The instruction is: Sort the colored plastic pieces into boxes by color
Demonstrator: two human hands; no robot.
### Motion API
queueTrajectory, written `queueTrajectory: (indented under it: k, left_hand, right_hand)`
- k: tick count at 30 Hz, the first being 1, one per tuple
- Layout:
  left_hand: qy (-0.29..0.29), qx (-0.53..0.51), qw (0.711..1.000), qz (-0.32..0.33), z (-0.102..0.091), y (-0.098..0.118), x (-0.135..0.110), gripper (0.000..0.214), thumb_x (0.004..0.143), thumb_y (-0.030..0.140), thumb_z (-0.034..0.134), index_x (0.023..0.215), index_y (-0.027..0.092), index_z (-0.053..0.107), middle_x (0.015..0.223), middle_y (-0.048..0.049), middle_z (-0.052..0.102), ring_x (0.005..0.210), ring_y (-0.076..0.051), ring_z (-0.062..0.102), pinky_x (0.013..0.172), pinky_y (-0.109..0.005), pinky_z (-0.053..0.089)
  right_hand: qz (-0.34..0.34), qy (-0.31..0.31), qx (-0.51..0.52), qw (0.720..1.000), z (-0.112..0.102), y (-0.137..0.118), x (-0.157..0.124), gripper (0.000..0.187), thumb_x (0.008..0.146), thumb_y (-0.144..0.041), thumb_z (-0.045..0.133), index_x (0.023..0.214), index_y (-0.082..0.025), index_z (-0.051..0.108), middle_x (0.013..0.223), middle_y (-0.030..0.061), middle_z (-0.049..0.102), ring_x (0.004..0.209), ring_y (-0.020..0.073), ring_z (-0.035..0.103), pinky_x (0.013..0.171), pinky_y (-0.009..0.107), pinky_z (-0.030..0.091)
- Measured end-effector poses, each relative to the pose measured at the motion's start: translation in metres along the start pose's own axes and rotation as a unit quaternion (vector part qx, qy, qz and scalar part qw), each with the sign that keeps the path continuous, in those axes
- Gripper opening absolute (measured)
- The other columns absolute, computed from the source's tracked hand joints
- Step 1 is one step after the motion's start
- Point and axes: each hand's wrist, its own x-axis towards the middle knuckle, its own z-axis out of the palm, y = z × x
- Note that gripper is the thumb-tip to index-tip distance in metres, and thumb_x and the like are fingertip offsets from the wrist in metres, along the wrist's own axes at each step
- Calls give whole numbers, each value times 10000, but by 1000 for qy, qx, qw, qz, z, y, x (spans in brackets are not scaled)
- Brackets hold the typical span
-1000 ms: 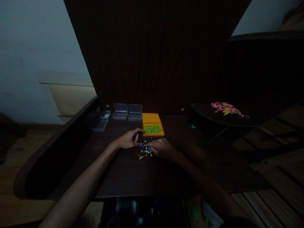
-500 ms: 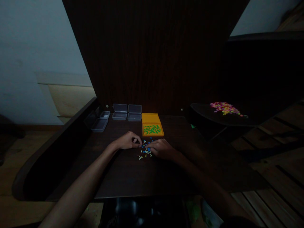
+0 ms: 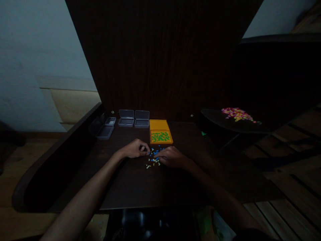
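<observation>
A small scatter of tiny blue, pale and yellow pieces (image 3: 154, 161) lies on the dark wooden table between my hands. At its left edge is my left hand (image 3: 135, 149), thumb and forefinger brought together in a pinch; whatever they hold is too small to make out. From the right, my right hand (image 3: 172, 157) reaches over the blue pieces with its fingers pressed together and fingertips down among them. Its fingertips are too dark and small to show what they grip. Just behind the scatter, an open yellow box (image 3: 159, 125) holds many small green pieces (image 3: 160, 136).
Two open clear plastic boxes (image 3: 126, 122) (image 3: 142, 123) stand left of the yellow box. Further left are another open clear box (image 3: 105, 132) and a smaller one (image 3: 110, 121). A pink and yellow heap (image 3: 238, 114) lies on a dark curved ledge (image 3: 215, 118) at right.
My right hand has shifted slightly, and more blue pieces show beside its fingertips. My left hand keeps nearly the same place and pinch.
</observation>
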Motion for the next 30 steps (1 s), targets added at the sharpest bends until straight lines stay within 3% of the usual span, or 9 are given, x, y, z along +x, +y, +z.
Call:
queueTrajectory:
  k: [11, 30]
  left_hand:
    - [-1, 4, 1000, -5, 1, -1, 0, 312, 819, 383, 573, 895, 120, 723, 584, 23, 511, 529, -78, 361, 509, -198, 260]
    - [8, 28, 1000, 0, 2, 5, 1, 333, 838, 415, 539, 866, 132, 713, 569, 15, 522, 533, -101, 417, 531, -213, 299]
  right_hand:
    - [-30, -16, 7, 999, 7, -5, -2, 343, 881, -172, 481, 1131, -285, 687, 996, 13, 742, 862, 149, 677, 732, 235, 435]
    - [-7, 7, -38, 999, 9, -2, -2, 256, 906, -232, 487, 1043, -251, 703, 913, 27, 744, 785, 146, 662, 661, 235, 375]
